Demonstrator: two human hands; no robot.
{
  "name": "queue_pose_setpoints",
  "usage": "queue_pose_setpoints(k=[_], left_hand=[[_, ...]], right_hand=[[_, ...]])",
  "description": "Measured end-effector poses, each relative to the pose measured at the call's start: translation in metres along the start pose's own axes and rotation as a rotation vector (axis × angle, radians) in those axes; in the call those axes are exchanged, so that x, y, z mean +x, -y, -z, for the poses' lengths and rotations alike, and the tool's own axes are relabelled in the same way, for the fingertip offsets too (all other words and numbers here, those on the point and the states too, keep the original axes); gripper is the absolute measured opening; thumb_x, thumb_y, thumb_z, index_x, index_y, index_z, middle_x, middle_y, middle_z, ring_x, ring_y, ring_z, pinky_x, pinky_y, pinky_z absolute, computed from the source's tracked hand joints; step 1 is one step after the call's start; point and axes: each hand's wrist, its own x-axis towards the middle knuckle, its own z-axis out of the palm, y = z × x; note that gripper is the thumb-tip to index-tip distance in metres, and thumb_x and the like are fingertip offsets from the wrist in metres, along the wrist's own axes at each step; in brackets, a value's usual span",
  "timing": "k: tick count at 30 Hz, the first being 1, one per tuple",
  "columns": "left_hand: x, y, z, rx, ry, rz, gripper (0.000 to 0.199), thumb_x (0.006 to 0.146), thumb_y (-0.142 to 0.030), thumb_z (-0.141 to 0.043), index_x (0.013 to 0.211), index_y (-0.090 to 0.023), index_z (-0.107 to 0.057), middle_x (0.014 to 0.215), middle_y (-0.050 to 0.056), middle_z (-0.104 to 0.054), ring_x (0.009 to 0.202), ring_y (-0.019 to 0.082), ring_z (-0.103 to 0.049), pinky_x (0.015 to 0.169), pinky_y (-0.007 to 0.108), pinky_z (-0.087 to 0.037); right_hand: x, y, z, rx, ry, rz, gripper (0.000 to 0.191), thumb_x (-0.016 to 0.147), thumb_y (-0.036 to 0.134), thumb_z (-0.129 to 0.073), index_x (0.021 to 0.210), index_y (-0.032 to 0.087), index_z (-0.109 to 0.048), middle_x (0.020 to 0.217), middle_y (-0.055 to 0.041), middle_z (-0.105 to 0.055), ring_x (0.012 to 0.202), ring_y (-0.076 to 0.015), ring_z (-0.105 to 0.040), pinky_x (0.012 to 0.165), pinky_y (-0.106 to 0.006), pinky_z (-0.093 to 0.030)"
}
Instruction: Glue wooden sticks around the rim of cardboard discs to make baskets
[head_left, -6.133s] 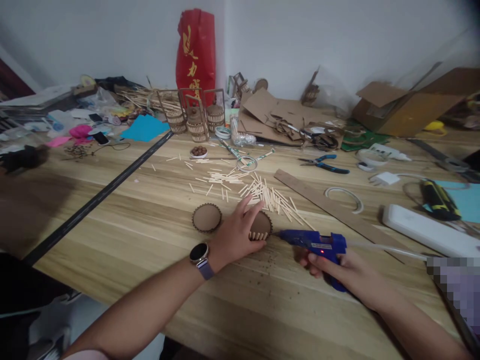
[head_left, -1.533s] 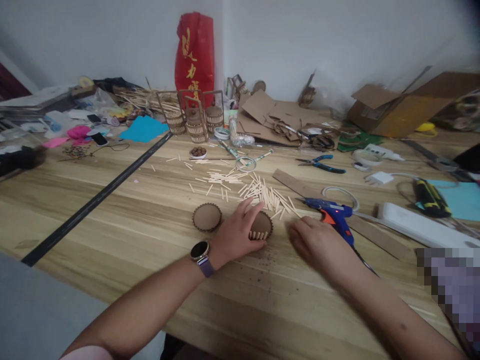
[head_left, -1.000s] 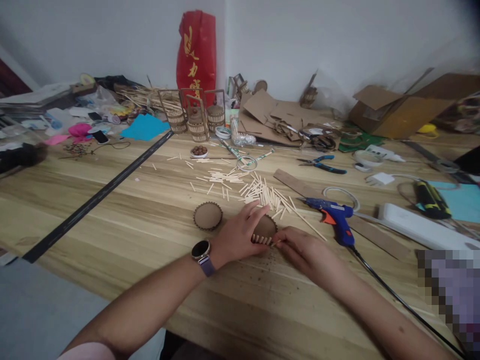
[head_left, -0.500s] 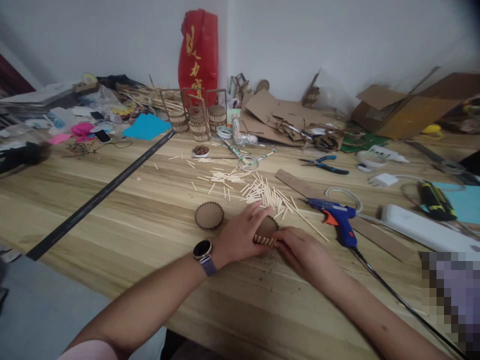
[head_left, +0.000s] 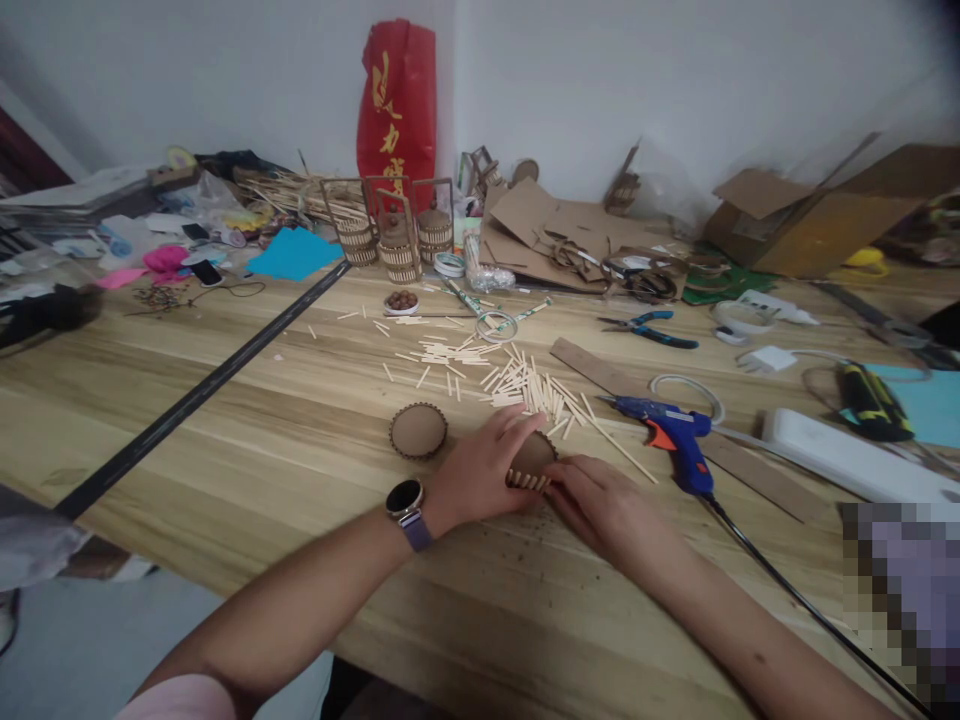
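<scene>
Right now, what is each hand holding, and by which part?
The left hand holds the round cardboard piece around its left side. The right hand is at its near-right edge; whether it grips anything there cannot be told.

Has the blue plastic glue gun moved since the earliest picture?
Yes: the glue gun went right and farther off, now overlapping the flat brown cardboard strip.

Room to pass lies between black strip (head_left: 206,387) and left cardboard disc (head_left: 418,431); rightward, the blue glue gun (head_left: 681,436) obstructs.
</scene>
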Motion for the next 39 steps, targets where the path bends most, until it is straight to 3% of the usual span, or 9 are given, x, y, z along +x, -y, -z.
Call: queue_pose_setpoints(k=[22,30,37,39], left_hand=[[0.001,0.0,0.0,-0.017,-0.004,-0.031,0.085,0.07,-0.028,-0.079,0.14,-0.021,-0.032,0.143,0.015,-0.04,0.137,0.027,-0.035,0.113,0.046,-0.034],[0.001,-0.001,0.001,-0.016,0.003,-0.005,0.082,0.072,-0.026,-0.076,0.14,-0.022,-0.032,0.144,0.015,-0.038,0.137,0.028,-0.035,0.112,0.047,-0.035],[-0.002,0.002,0.002,-0.048,0.023,0.006,0.089,0.07,-0.023,-0.078,0.142,-0.026,-0.027,0.15,0.016,-0.03,0.141,0.03,-0.029,0.111,0.052,-0.034],[-0.003,0.004,0.002,-0.062,0.002,-0.003,0.092,0.069,-0.019,-0.078,0.144,-0.027,-0.024,0.151,0.016,-0.028,0.143,0.029,-0.025,0.113,0.052,-0.031]], right_hand=[[0.001,0.001,-0.003,-0.07,-0.059,0.043,0.023,0.097,0.019,-0.04,0.091,0.014,-0.062,0.08,-0.0106,-0.068,0.072,-0.0212,-0.065,0.064,-0.033,-0.053],[0.001,0.002,-0.001,-0.029,-0.014,0.014,0.02,0.095,0.019,-0.043,0.092,0.016,-0.063,0.081,-0.0102,-0.069,0.073,-0.0211,-0.065,0.065,-0.033,-0.054],[-0.006,-0.006,0.003,-0.012,-0.058,0.01,0.027,0.094,0.026,-0.048,0.117,0.017,-0.061,0.102,-0.0137,-0.071,0.09,-0.0244,-0.067,0.075,-0.038,-0.056],[-0.008,-0.012,0.01,-0.006,-0.05,-0.027,0.026,0.094,0.027,-0.048,0.115,0.019,-0.062,0.102,-0.0118,-0.072,0.092,-0.0241,-0.067,0.077,-0.038,-0.055]])
